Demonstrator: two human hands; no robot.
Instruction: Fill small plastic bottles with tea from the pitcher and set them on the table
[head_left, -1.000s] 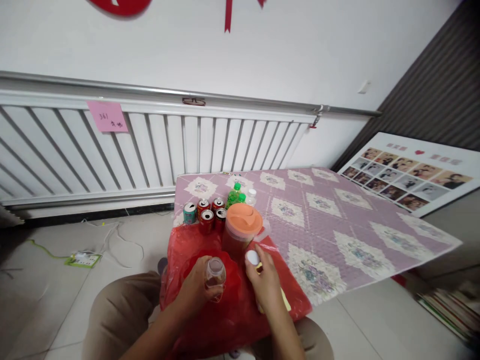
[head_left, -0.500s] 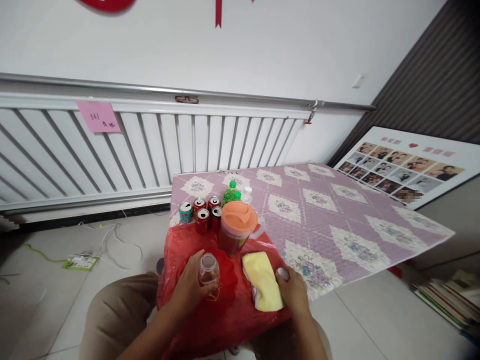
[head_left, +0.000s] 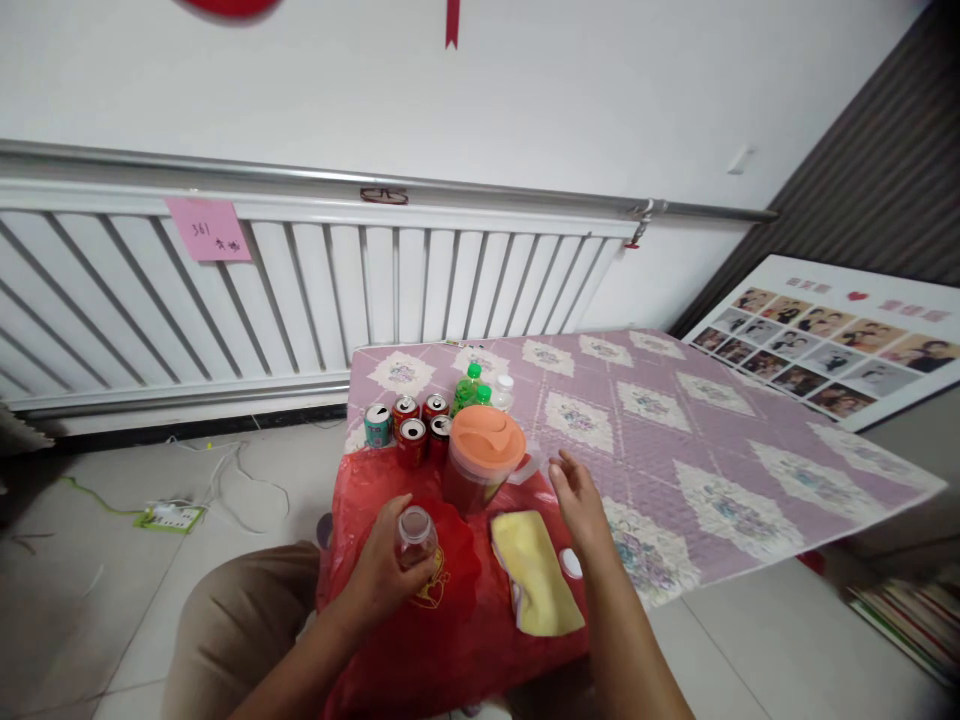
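Two bare hands work over a red plastic sheet spread on the near corner of a low table with a purple patterned cover. The left hand wraps its fingers around a small clear plastic bottle, which stands upright with its mouth uncapped, over a red round shape with a gold mark on the sheet. The right hand hovers with its fingers spread and loose, holding nothing, just to the right of a clear jug with an orange lid that contains dark reddish liquid. Below that hand, a small white bottle cap lies on the sheet, touching or just beside a folded yellow cloth; which, I cannot tell. Behind the jug stand four opened drink cans, one teal and three red, and beside them two green bottles with green caps and a clear bottle with a white cap. A white slatted radiator with a pink paper note runs along the wall, and a photo board leans at the right.
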